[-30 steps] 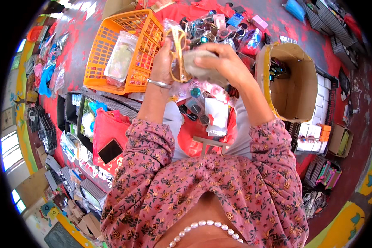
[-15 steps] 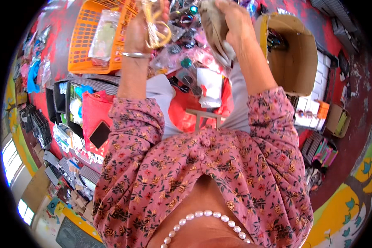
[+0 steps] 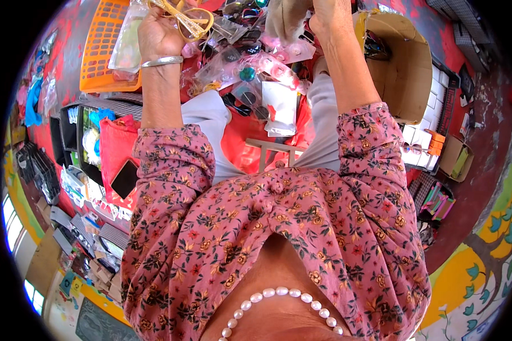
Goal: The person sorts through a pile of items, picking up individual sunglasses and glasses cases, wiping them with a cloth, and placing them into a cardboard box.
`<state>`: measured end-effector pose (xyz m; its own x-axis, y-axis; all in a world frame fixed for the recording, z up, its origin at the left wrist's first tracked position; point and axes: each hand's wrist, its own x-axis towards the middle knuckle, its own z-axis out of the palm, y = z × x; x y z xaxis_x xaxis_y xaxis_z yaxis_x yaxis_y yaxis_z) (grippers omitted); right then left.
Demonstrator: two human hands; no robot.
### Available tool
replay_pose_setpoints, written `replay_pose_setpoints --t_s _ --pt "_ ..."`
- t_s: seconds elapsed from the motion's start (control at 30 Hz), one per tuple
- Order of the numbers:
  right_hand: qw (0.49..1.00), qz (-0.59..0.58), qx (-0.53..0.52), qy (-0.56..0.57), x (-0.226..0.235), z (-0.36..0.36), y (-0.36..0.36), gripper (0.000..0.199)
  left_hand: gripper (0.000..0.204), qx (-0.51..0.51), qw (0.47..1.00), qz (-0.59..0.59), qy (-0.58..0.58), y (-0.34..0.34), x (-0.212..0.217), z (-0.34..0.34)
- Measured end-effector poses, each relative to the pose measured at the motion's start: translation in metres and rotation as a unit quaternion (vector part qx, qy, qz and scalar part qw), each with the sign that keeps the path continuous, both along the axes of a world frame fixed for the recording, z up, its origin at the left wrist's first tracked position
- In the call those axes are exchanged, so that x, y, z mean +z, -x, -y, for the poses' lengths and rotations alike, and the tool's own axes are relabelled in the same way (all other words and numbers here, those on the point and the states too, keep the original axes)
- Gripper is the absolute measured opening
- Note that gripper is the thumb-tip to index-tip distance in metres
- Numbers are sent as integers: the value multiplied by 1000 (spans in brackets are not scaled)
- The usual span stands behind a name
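Observation:
At the upper left, my left hand (image 3: 160, 40) is closed on a pair of yellow-gold glasses (image 3: 192, 24) with glittery temples, the folded frame sticking out to the right. My right hand (image 3: 331, 20), partly cut off by the top edge, grips a beige-grey cloth (image 3: 285, 21) that hangs to its left. Below and between the hands spreads a heap of small clear packets (image 3: 219, 71) and sunglasses. Nearer to me, round dark sunglasses (image 3: 249, 101) lie beside a white packet (image 3: 280, 108) with a red mark. Pink pieces in clear wrapping (image 3: 277, 69) lie above it.
An orange plastic basket (image 3: 91, 62) stands left of my left hand. To the right is an open cardboard box (image 3: 407, 74) with dark items inside. A phone (image 3: 124, 179) rests on a red bag (image 3: 111, 136) at my left. Sunglasses lie by white boxes (image 3: 418, 138) at right.
My left hand has moved left and slightly up with the glasses, which have turned to a more level slant. The cloth in my right hand has risen, uncovering more of the packets.

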<state>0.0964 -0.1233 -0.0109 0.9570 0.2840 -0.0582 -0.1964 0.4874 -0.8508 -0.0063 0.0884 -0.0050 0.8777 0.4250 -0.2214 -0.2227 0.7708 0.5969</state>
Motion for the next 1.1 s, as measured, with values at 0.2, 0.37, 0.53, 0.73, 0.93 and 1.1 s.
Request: replay_pose_setpoints --t_s 0.2,0.37,0.53,0.73,0.93,1.1 --pt "1000 -6 -1 -2 -7 -6 0 27 29 -59 998 25 15 6 -23 -34" --pt "996 5 5 86 -5 -11 2 26 36 -160 979 97 84 6 -44 -63" --pt "995 -43 69 53 -28 -14 -2 25 34 -175 979 91 42 6 -26 -42" --pt "995 -87 40 30 -35 -18 0 27 21 48 998 2 -33 -7 4 11" --pt "986 -59 11 154 -50 -19 -5 23 37 -46 998 27 -14 7 -1 -22" --pt "959 -10 1 282 -83 -23 -11 27 19 11 989 -86 117 1 -12 -7"
